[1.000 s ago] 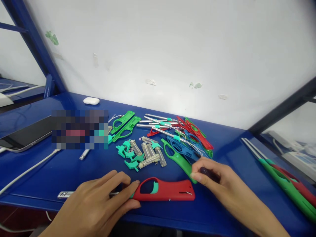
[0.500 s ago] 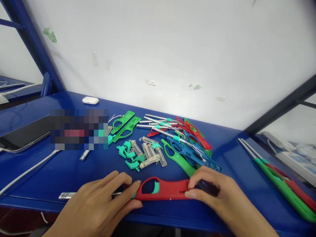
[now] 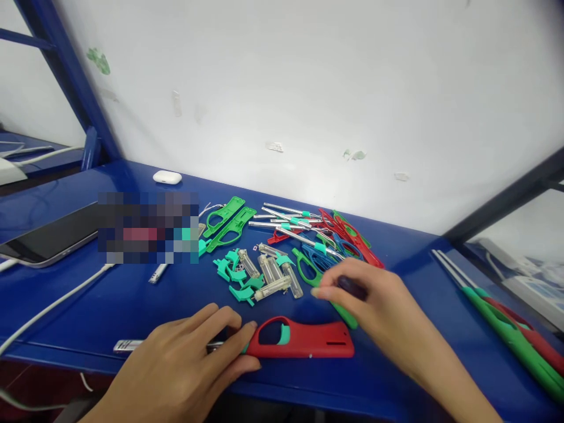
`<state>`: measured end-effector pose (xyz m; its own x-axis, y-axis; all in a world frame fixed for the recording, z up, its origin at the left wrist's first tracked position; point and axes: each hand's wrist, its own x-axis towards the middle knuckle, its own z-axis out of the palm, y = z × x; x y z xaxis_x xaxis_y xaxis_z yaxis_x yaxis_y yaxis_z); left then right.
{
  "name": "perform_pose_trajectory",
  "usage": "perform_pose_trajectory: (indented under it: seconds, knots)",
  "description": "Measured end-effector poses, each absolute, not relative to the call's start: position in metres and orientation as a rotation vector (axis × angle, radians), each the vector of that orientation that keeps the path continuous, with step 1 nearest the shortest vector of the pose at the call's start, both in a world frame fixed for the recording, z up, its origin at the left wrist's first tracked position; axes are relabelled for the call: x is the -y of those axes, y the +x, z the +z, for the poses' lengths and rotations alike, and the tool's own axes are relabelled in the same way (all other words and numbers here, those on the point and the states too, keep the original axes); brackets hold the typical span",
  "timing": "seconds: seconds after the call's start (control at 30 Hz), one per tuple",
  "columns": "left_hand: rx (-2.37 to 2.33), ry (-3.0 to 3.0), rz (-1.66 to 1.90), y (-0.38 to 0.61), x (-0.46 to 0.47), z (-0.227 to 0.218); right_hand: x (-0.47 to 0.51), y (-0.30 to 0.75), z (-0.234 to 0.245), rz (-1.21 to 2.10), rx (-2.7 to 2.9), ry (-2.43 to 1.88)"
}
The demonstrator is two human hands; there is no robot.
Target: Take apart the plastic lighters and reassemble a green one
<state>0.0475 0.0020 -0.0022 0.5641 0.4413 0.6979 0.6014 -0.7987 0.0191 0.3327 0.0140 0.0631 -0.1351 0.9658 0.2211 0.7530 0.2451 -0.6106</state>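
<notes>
My left hand point(image 3: 189, 358) is closed over the metal tube of a red lighter point(image 3: 308, 339) with a long nozzle and a turquoise trigger. The lighter lies flat along the front of the blue table, its slotted handle end pointing right. Above that end, my right hand point(image 3: 365, 294) is raised and apart from it, closed around what looks like a dark-handled screwdriver point(image 3: 351, 288). Its tip is hidden by my fingers. Behind my right hand is a green lighter casing point(image 3: 308, 267), partly covered. Clear fuel tanks point(image 3: 271, 270) and turquoise triggers point(image 3: 229, 267) lie beyond the red lighter.
Metal nozzles point(image 3: 286, 220) and red casing halves point(image 3: 352, 235) are heaped at the back, with green casing halves point(image 3: 231, 226) to their left. Two assembled lighters point(image 3: 506, 329) lie at the right. A tablet-like device point(image 3: 53, 235), white cable point(image 3: 57, 305) and white earbud case point(image 3: 167, 177) are left.
My right hand has lifted away from the red lighter's handle end and moved up and back, still holding the dark-handled screwdriver. My left hand stays on the nozzle.
</notes>
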Motion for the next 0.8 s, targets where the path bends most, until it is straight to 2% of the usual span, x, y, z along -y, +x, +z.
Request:
perform_pose_trajectory:
  seconds: [0.27, 0.5, 0.67, 0.8]
  knots:
    - [0.884, -2.574, -1.03, 0.049, 0.0, 0.0, -0.06, 0.283, 0.06, 0.309, 2.237, -1.392]
    - [0.894, -2.584, -1.029, 0.05, 0.001, 0.0, -0.036, 0.295, 0.062, 0.18, 2.124, -1.385]
    - [0.916, -2.556, -1.015, 0.05, 0.0, -0.002, 0.0, 0.308, 0.05, 0.183, 2.251, -1.47]
    - [0.929, -2.545, -1.008, 0.049, 0.005, -0.003, 0.027, 0.317, 0.028, -0.175, 2.352, -1.408]
